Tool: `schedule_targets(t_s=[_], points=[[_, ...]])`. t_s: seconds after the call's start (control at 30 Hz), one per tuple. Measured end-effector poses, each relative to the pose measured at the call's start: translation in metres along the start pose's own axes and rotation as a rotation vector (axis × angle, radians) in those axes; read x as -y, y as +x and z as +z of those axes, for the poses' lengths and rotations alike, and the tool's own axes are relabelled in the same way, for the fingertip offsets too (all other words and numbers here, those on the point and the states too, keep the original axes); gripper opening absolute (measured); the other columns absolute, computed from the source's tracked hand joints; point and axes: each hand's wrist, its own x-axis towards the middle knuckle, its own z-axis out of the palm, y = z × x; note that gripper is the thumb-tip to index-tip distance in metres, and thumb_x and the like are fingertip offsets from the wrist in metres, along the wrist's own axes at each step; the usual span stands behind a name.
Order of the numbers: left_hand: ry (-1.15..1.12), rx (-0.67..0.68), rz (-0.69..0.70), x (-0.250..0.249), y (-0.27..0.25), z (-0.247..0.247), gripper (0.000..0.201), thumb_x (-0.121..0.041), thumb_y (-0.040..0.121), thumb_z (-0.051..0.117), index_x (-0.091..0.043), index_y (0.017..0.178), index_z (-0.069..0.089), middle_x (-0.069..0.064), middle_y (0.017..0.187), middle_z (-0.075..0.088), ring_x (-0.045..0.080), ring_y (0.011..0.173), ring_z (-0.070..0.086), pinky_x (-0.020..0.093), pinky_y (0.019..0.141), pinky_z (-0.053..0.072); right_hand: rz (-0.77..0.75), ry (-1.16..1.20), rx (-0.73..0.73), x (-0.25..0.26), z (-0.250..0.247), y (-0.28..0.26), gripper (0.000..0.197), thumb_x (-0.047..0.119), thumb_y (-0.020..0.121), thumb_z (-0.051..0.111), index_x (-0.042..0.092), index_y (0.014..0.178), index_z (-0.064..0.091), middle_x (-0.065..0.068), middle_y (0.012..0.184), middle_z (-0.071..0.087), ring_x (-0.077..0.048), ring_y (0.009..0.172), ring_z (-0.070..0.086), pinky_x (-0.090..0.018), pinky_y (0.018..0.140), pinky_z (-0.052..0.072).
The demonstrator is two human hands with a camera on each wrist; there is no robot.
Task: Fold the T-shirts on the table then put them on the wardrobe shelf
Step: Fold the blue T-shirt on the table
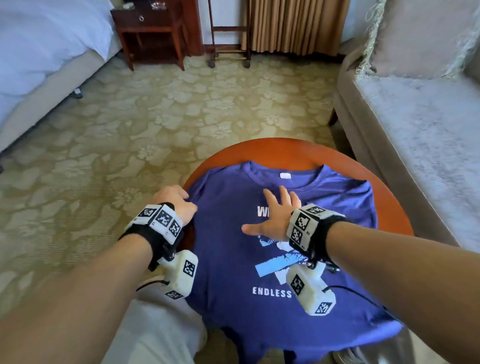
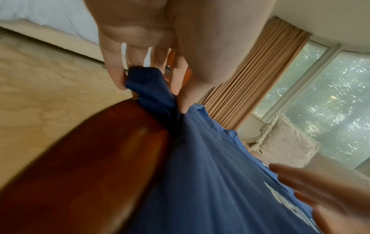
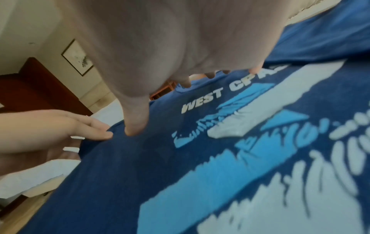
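Observation:
A blue T-shirt with white and light-blue print lies face up on a small round wooden table, its hem hanging over the near edge. My left hand grips the shirt's left sleeve at the table's left edge, fingers and thumb curled round the bunched cloth. My right hand lies flat on the chest print, fingers spread and straight, pressing the shirt down. The right hand's fingers show in the left wrist view. No wardrobe is in view.
A bed with white bedding stands at the left, a dark nightstand and a wheeled rack at the back by the curtain. A grey sofa with a cushion flanks the table's right. Patterned carpet lies between.

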Motion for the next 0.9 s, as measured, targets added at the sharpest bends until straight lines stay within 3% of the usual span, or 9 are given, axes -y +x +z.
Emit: schedule_targets(t_s=[0.07,0.13,0.27,0.4,0.5,0.57,0.63,0.8,0.9], points=[[-0.098,-0.078,-0.016,0.01,0.008,-0.005,0.018,-0.014,0.079,0.072,-0.025,0.067,0.065,0.011,0.104,0.07,0.032,0.095,0.064,0.034,0.088,0.054,0.006,-0.07,0.026,0.004,0.01,0.004,0.117,0.08,0.069,0.057,0.031,0.153,-0.008,-0.005,0.159,-0.02,-0.031,0.147,-0.015,-0.054,0.118,0.008],[-0.185,-0.123,-0.033,0.015,0.015,-0.012,0.027,-0.01,0.082,0.069,-0.024,0.06,0.062,0.011,0.097,0.071,0.033,0.094,0.065,0.035,0.086,0.054,0.024,-0.109,0.014,0.005,0.016,0.007,0.121,0.079,0.065,0.061,0.032,0.153,-0.008,-0.003,0.159,-0.021,-0.03,0.147,-0.016,-0.057,0.116,0.011],[-0.277,-0.095,-0.114,0.03,0.035,-0.042,0.02,-0.012,0.092,0.058,-0.002,0.104,0.071,0.018,0.112,0.067,0.035,0.108,0.063,0.034,0.09,0.049,0.07,-0.073,-0.01,0.011,0.012,0.014,0.123,0.069,0.06,0.073,0.032,0.153,0.002,-0.004,0.16,-0.014,-0.033,0.147,-0.011,-0.052,0.118,0.01],[-0.309,-0.109,-0.307,0.081,0.085,-0.032,0.078,-0.073,0.067,0.046,-0.007,0.101,0.071,0.019,0.102,0.072,0.037,0.091,0.069,0.048,0.091,0.052,0.122,-0.052,-0.035,0.023,0.007,0.017,0.118,0.055,0.057,0.077,0.027,0.152,0.012,-0.006,0.16,-0.008,-0.034,0.147,-0.008,-0.054,0.116,0.015],[-0.461,0.022,-0.333,0.082,0.065,-0.022,0.108,-0.094,0.054,0.051,-0.012,0.124,0.064,0.014,0.125,0.064,0.035,0.11,0.062,0.049,0.101,0.046,0.098,0.031,-0.095,0.037,0.006,0.019,0.107,0.054,0.063,0.073,0.027,0.15,0.017,-0.004,0.16,-0.011,-0.029,0.146,-0.012,-0.055,0.115,0.015],[-0.59,0.261,-0.297,0.067,0.033,-0.022,0.091,-0.079,0.062,0.065,-0.018,0.13,0.059,0.006,0.129,0.06,0.031,0.114,0.059,0.046,0.104,0.044,0.016,0.058,-0.131,0.051,0.008,0.018,0.102,0.06,0.067,0.07,0.03,0.15,0.018,0.0,0.16,-0.007,-0.027,0.146,-0.01,-0.055,0.115,0.015],[-0.645,0.432,-0.276,0.063,0.016,-0.017,0.07,-0.066,0.06,0.074,-0.025,0.116,0.066,0.003,0.114,0.068,0.025,0.103,0.065,0.042,0.098,0.049,-0.076,0.032,-0.121,0.066,0.012,0.016,0.097,0.065,0.072,0.066,0.033,0.15,0.017,0.003,0.16,-0.005,-0.025,0.147,-0.008,-0.056,0.115,0.014],[-0.864,0.554,-0.254,0.062,0.007,-0.004,0.038,-0.032,0.094,0.061,-0.003,0.118,0.065,0.011,0.101,0.07,0.026,0.083,0.065,0.036,0.08,0.051,-0.097,-0.104,0.061,0.082,0.029,0.021,0.11,0.073,0.072,0.06,0.034,0.153,-0.003,0.003,0.159,-0.02,-0.029,0.146,-0.021,-0.056,0.117,0.009],[-0.971,0.599,-0.299,0.064,0.006,0.003,0.035,-0.03,0.096,0.058,-0.003,0.116,0.066,0.013,0.108,0.072,0.032,0.1,0.067,0.043,0.097,0.05,-0.097,-0.133,0.093,0.078,0.032,0.025,0.119,0.076,0.066,0.063,0.037,0.151,-0.01,0.006,0.156,-0.029,-0.027,0.143,-0.028,-0.06,0.115,0.006]])
